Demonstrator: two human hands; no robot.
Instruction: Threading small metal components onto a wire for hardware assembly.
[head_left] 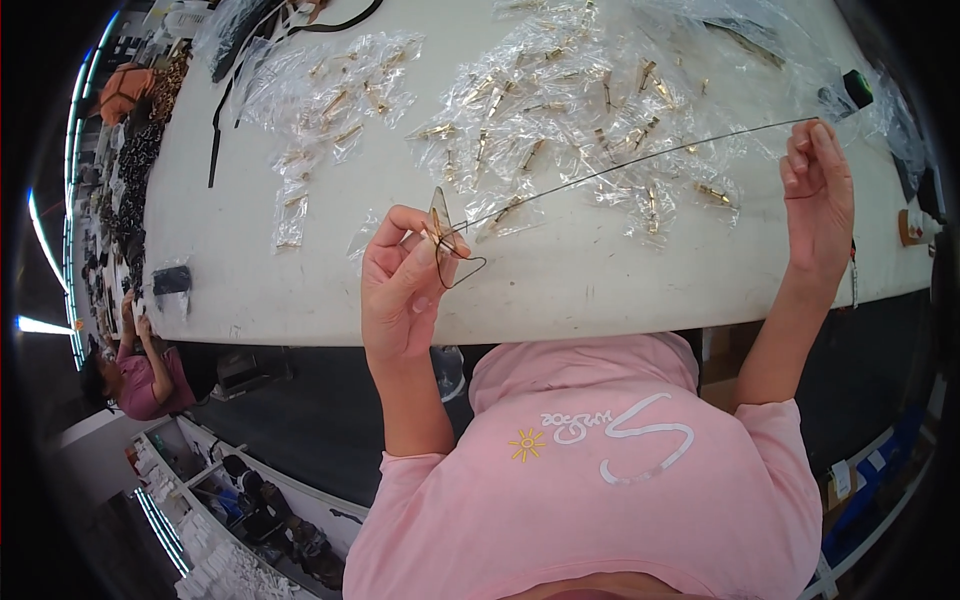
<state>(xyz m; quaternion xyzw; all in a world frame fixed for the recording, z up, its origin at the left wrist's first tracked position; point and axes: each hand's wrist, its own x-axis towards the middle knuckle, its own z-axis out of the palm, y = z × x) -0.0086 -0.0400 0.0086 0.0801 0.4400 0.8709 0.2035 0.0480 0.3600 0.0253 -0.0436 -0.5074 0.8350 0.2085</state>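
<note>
My left hand (400,285) is raised over the near edge of the table, thumb and fingers closed on a small gold-coloured piece (440,215) with a pointed flat end. Whether a plastic wrap covers that piece I cannot make out. A thin dark cord (640,160) runs from it and makes a loose loop below the fingertips. Far to the right, my right hand (822,195) pinches the other end of the cord between thumb and fingertips. Between the two hands the cord stretches in a nearly straight line, rising to the right.
Clear plastic bags (560,90) with gold-coloured metal parts spread across the pale table (570,290). More such bags (340,90) lie to the left. A dark packet (171,279) sits near the left edge. Another person (150,380) works at the far left. A green-and-black object (857,88) lies at right.
</note>
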